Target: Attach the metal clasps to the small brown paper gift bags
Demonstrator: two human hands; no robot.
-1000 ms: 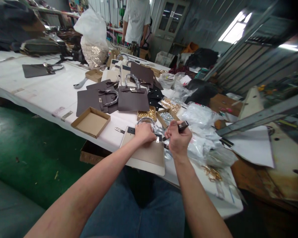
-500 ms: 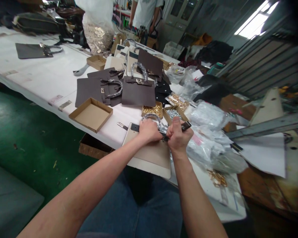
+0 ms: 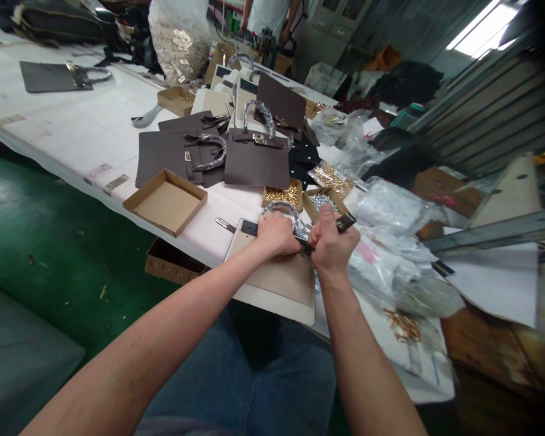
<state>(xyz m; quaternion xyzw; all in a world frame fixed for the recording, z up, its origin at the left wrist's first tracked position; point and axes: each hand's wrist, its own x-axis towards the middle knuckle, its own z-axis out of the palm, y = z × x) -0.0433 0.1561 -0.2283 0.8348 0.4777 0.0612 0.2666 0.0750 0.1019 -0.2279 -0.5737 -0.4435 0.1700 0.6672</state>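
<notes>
A beige handbag panel [image 3: 281, 284] lies at the table's front edge, its lining side up, with a dark strip along its top. My left hand [image 3: 277, 235] is closed over that strip, pressing the panel down; its fingertips are partly hidden. Just beyond it arches a plastic-wrapped handle [image 3: 281, 209]. My right hand [image 3: 332, 242] makes a fist around a dark strap [image 3: 346, 221], whose end sticks out past the thumb. The fist sits at the panel's upper right corner, close to my left fingers. A metal-tipped strap end [image 3: 224, 224] pokes out at the panel's upper left.
Small boxes of gold studs [image 3: 282, 195] and silver studs [image 3: 322, 201] stand behind my hands. A shallow cardboard box [image 3: 166, 203] is to the left. Brown handbag panels [image 3: 257, 163] pile up behind. Plastic-bagged parts [image 3: 381, 206] crowd the right. A person [image 3: 267, 18] stands at the back.
The view has shifted slightly, so the table's things sit a little differently in the picture. Both hands keep their holds on the panel and strap.
</notes>
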